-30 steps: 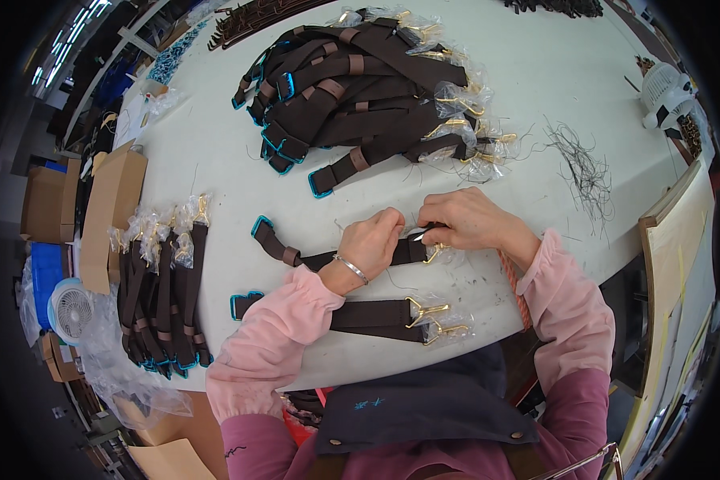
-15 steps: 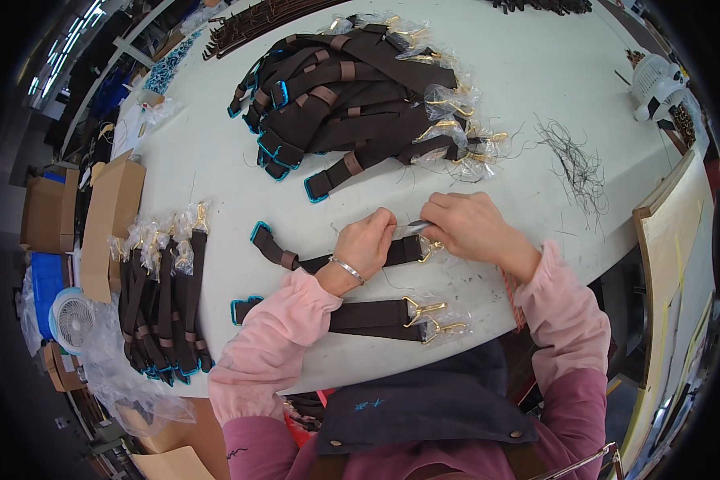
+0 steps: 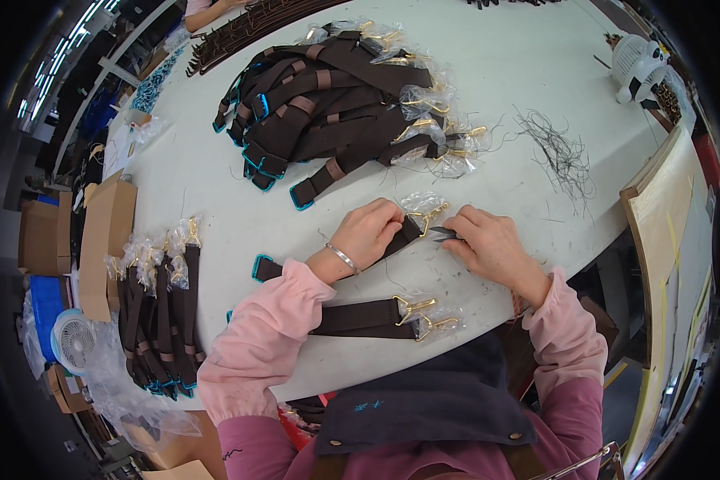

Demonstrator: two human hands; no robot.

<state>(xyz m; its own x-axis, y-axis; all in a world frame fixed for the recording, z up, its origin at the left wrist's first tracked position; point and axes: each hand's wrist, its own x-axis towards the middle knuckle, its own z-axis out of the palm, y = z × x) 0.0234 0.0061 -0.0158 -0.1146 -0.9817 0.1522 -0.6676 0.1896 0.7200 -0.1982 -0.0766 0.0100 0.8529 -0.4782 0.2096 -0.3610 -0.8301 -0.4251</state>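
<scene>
My left hand [image 3: 363,234] is closed on a dark brown webbing strap [image 3: 402,242], near the end where a gold metal hook [image 3: 431,214] sits in clear plastic. The strap's blue buckle [image 3: 259,266] shows past my left sleeve. My right hand [image 3: 488,246] grips thread snips [image 3: 443,234], their dark blades pointing at the hook end, slightly apart from it. Closer to me lie more brown straps [image 3: 358,318] with gold hooks [image 3: 414,308], partly under my left forearm.
A large pile of brown straps [image 3: 328,112] lies at the far side, a smaller bundle [image 3: 162,312] at the left. Loose dark threads [image 3: 558,156] are heaped at the right. A white fan [image 3: 640,68] stands by the right edge. Another person's arm [image 3: 212,14] reaches in at the far left.
My left hand has lifted and turned the strap's hook end away from me. My right hand has drawn back to the right with the snips, which show more plainly. The view has shifted slightly.
</scene>
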